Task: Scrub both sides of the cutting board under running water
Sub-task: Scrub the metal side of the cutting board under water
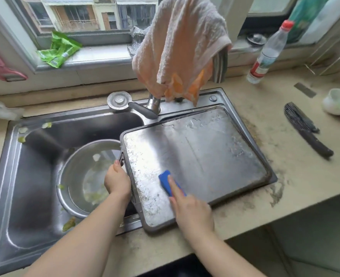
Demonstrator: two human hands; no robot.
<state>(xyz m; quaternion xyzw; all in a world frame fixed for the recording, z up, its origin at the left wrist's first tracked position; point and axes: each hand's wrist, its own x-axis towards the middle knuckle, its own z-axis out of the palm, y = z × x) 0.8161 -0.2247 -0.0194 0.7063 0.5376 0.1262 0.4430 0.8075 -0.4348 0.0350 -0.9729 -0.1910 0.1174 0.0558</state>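
Note:
A steel cutting board (205, 152) with a dark rim lies flat across the right side of the sink, wet and speckled with foam along its left part. My left hand (117, 179) grips the board's left edge by its handle. My right hand (191, 210) holds a blue sponge (166, 179) and presses it on the board's near-left area, index finger stretched along it. The tap (153, 104) stands behind the board, draped with a peach towel (181, 45); no running water is visible.
A steel bowl (79, 176) with water and vegetable scraps sits in the sink basin (29, 176). On the counter to the right lie a dark knife (306, 130), a white bowl (338, 100) and a plastic bottle (269, 50). A green bag (59, 49) lies on the windowsill.

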